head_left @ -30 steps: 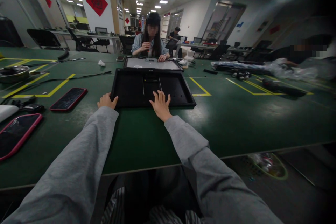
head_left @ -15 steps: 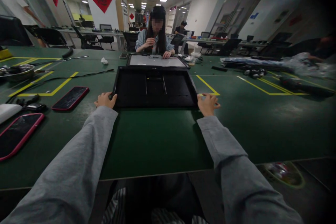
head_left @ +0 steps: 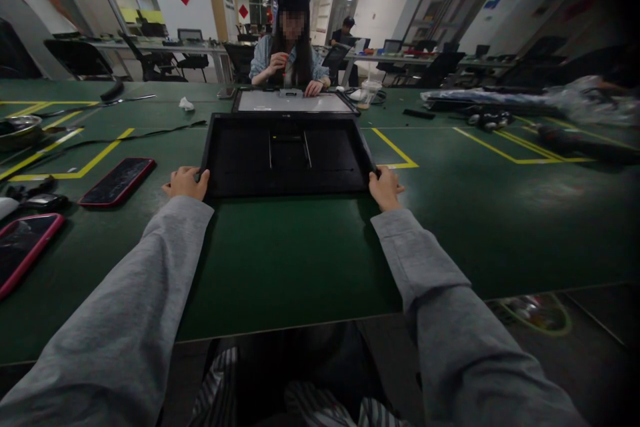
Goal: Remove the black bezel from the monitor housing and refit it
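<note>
A shallow black rectangular frame (head_left: 240, 160), like a monitor housing, lies on the green table (head_left: 295, 260) in front of me, its hollow side up. Two thin metallic strips run across its middle. My left hand (head_left: 188, 183) grips its left edge near the front corner, thumb on the rim. At the right edge, my right hand (head_left: 386, 188) holds the near corner with its fingers closed round it. Just beyond the black frame is a grey panel (head_left: 320, 103) with a dark border, close to its far edge.
Across the table a person (head_left: 295, 47) has one hand on the grey panel and the other raised. Two red-edged phones (head_left: 119, 183) (head_left: 25, 243), cables and a metal bowl (head_left: 20, 132) are on the left. Plastic-wrapped parts (head_left: 495, 99) lie at the right back.
The view has tilted down and shifted slightly, so the scene sits a little differently in the picture. Both my hands keep their hold on the black frame.
</note>
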Motion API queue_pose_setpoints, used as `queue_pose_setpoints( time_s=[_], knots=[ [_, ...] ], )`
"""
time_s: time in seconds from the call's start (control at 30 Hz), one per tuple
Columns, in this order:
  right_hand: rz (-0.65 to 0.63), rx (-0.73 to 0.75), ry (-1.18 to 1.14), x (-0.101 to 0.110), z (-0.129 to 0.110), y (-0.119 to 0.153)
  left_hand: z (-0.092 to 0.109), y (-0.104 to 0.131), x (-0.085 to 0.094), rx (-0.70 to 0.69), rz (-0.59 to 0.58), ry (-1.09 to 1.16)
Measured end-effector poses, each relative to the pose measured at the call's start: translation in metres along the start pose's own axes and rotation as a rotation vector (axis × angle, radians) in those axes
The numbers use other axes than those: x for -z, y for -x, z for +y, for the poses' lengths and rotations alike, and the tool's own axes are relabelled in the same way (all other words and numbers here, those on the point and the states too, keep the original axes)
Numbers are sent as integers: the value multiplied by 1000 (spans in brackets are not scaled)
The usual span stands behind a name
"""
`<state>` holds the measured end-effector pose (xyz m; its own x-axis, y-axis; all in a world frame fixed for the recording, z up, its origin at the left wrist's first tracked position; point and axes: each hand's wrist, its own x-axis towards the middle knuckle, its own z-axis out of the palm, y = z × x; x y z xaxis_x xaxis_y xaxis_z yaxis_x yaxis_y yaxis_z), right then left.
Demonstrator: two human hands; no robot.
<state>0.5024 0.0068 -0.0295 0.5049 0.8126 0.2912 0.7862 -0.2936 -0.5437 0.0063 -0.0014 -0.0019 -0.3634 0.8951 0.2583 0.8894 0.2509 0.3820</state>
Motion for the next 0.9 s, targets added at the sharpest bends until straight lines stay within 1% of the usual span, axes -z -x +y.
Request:
queue_pose_setpoints(
  time_s=[0.13,0.43,0.6,0.9],
  knots=[
    [17,14,-12,0,-1,2,2,1,2,-11,13,5],
    [65,39,-64,0,-1,2,6,8,14,-31,-3,41],
    [62,35,-75,3,-4,5,7,9,16,-32,-20,54],
    [72,31,-80,-1,-1,3,9,12,20,-35,-17,64]
  ],
)
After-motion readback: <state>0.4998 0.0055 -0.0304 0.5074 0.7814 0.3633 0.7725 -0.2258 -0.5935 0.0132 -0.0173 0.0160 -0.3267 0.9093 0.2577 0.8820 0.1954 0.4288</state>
